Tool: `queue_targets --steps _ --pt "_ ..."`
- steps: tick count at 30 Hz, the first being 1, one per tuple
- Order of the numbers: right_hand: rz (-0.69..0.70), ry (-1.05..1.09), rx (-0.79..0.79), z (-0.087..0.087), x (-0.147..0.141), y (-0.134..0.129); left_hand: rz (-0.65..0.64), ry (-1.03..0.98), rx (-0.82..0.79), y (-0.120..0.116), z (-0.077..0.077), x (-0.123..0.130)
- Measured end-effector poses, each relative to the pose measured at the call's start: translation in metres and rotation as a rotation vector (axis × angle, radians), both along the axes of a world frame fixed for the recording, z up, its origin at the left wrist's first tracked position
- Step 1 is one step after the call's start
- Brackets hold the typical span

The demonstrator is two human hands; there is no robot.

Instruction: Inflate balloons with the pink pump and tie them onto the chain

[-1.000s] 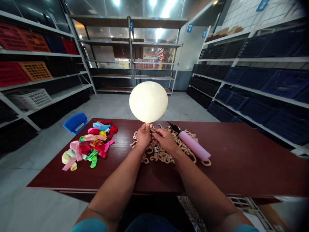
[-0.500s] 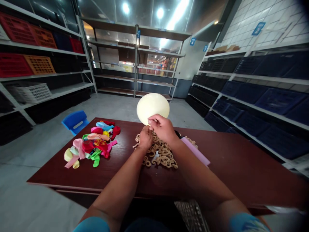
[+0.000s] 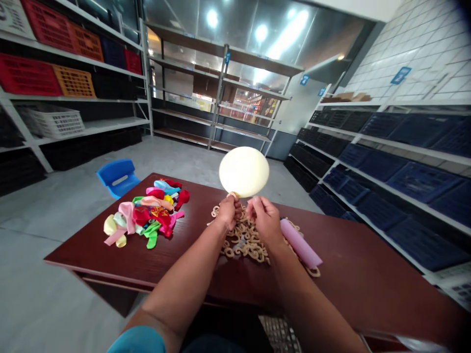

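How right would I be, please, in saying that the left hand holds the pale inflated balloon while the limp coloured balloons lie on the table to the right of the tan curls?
Only the side is wrong: the head view shows the limp coloured balloons left of the tan curls.

Neck of pale balloon (image 3: 244,171) hidden in L hand (image 3: 228,212). R hand (image 3: 268,215): too small to tell if fingertips hold anything. Pink tube (image 3: 301,242): end twd desk's (image 3: 176,262) far edge partly behind R hand. Tan curls (image 3: 250,246), mid-desk, partly covered by hands. Limp balloons (image 3: 147,215) nr L edge overlap, part-hiding ea. other. Near R corner's dark, blurred.
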State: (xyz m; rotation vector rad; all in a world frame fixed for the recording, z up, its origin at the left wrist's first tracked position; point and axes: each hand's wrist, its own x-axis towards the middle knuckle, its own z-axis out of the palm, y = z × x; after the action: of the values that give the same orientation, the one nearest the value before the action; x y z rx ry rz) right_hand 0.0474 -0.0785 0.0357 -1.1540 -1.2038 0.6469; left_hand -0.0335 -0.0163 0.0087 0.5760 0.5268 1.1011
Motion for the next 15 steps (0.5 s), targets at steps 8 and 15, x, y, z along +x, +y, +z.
queue_targets --steps 8,15 --pt "0.172 0.370 -0.196 -0.035 0.015 0.011 -0.390 -0.386 -0.120 -0.019 0.030 -0.009" --pt "0.403 0.440 -0.089 -0.014 0.008 0.006 -0.495 -0.498 -0.256 -0.049 0.057 -0.005"
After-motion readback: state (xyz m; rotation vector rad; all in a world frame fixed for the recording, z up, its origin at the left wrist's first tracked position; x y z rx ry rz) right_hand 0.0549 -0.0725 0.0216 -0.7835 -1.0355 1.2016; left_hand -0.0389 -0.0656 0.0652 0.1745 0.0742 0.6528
